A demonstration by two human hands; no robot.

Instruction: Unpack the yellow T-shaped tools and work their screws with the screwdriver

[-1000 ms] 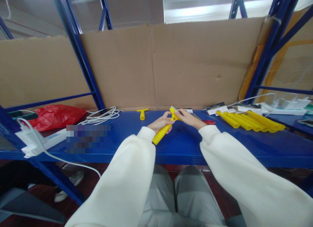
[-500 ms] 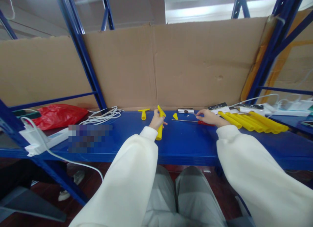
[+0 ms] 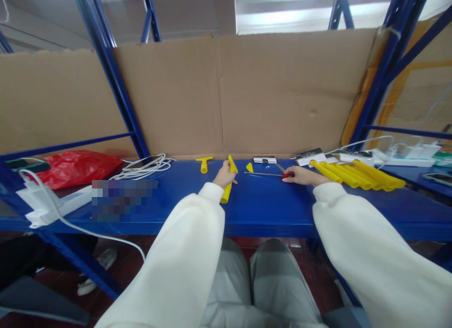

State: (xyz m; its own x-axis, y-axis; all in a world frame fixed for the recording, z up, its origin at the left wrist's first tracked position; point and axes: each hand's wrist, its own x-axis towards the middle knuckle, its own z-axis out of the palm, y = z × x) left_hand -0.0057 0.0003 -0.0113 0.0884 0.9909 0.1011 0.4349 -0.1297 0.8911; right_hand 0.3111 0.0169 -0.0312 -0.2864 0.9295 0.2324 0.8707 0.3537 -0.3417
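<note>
Blue metal bench [image 3: 261,210] seen from above, backed by a tall cardboard sheet [image 3: 275,92]. The person's left hand [image 3: 224,176] is wrapped around a yellow tool [image 3: 226,194] with a cylindrical handle, held low over the middle of the bench; the fingers hide its midsection. To the right, the right hand [image 3: 298,175] is closed on the red handle of a screwdriver [image 3: 270,174], whose thin shaft points left. The grip covers part of that handle.

Just above the shaft lies a small yellow wedge [image 3: 249,168]; near it, a flat white packet [image 3: 264,160] with a dark mark. Left of the left hand stands a yellow T-shaped piece [image 3: 204,166].

At right, a black-and-white box [image 3: 310,157] carries pale lettering too small to read. Beside it, yellow tubes [image 3: 344,174] lie in an overlapping row, hard to count. A phone-like object [image 3: 439,178] is cut off by the right edge. At left, a pixelated block [image 3: 123,200] conceals whatever lies there, between a white power strip [image 3: 76,200] and the bench's front edge.
</note>
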